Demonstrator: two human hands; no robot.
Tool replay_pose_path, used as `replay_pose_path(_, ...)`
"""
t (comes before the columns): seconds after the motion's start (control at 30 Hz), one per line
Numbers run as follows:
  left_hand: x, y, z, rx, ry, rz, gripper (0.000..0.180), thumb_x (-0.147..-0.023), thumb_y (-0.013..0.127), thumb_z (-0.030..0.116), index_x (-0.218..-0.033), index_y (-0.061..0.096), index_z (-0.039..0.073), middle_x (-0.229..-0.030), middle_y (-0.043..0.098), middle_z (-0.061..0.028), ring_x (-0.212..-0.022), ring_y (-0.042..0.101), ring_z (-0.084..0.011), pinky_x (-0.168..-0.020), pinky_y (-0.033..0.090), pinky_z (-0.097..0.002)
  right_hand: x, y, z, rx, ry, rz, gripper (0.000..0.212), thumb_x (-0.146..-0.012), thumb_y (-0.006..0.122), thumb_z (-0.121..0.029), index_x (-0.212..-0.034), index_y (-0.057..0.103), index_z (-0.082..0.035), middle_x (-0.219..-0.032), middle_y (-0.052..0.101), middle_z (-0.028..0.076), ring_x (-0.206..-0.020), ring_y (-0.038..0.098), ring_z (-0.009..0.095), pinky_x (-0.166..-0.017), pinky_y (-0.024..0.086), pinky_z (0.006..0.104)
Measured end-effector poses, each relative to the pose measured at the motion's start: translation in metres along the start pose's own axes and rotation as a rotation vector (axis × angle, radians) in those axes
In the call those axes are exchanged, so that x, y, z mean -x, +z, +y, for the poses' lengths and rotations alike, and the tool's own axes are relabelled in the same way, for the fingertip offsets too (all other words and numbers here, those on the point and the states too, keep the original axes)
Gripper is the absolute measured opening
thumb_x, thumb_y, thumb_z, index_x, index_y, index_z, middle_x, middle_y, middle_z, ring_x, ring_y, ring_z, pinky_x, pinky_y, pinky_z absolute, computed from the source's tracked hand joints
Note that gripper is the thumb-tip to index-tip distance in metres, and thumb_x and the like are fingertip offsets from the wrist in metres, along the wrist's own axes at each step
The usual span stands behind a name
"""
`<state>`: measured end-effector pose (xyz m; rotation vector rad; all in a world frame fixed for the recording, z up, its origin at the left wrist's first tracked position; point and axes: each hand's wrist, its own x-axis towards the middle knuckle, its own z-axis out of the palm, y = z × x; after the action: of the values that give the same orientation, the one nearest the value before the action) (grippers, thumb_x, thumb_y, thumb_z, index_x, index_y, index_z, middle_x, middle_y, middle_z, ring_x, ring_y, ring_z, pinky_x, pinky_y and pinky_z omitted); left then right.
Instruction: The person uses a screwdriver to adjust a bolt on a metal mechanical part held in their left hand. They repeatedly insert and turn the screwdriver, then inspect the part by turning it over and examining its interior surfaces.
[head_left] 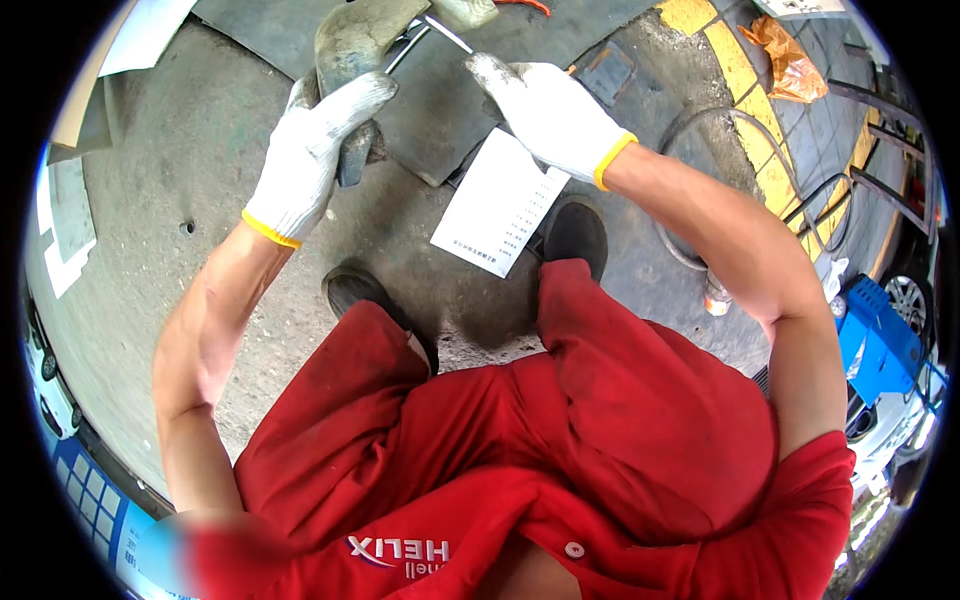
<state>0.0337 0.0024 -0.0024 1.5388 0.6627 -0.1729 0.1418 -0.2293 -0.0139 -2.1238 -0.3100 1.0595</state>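
White-gloved left fingers (368, 93) wrap grey part (352, 48); right fingers (490, 74) pinch rod (449, 35); floor (150, 190) spreads leftward from paper (492, 205) edge.

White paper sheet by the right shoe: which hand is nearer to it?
Right. In the head view, the right hand appears to overlap the upper right edge of the white sheet; the left hand is farther off, to the sheet's upper left.
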Motion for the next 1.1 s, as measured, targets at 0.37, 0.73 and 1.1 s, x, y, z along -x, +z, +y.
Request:
replay_pose_path(0.37, 0.006, -0.008, -0.010, -0.006, -0.039, -0.019, 0.040, -0.102, 0.073, 0.037, -0.127, 0.063, 0.008, -0.106, 0.074, -0.0066, -0.083, 0.069, -0.0161, -0.071, 0.056, -0.0338, -0.003, 0.007, 0.007, -0.008, -0.056, -0.030, 0.077, -0.112, 0.043, -0.064, -0.091, 0.070, 0.004, -0.062, 0.061, 0.016, -0.056, 0.066, 0.030, -0.060, 0.052, 0.0458)
replay_pose_path(0.73, 0.008, -0.007, -0.005, 0.131, -0.096, -0.038, 0.040, -0.101, 0.076, 0.034, -0.128, 0.063, 0.008, -0.102, 0.071, -0.0060, -0.080, 0.069, -0.0168, -0.070, 0.057, -0.0357, 0.000, 0.008, 0.007, -0.120, -0.004, -0.091, 0.073, -0.112, 0.045, -0.064, -0.090, 0.065, 0.003, -0.060, 0.054, 0.010, -0.049, 0.058, 0.021, -0.054, 0.048, 0.0409)
replay_pose_path(1.1, 0.011, -0.007, 0.004, 0.177, -0.187, -0.049, 0.036, -0.103, 0.071, 0.038, -0.124, 0.067, 0.010, -0.104, 0.071, -0.0052, -0.086, 0.067, -0.0168, -0.076, 0.057, -0.0377, -0.007, 0.007, 0.010, -0.140, 0.034, -0.123, 0.074, -0.113, 0.043, -0.061, -0.093, 0.066, 0.006, -0.056, 0.053, 0.011, -0.047, 0.058, 0.024, -0.055, 0.047, 0.0432)
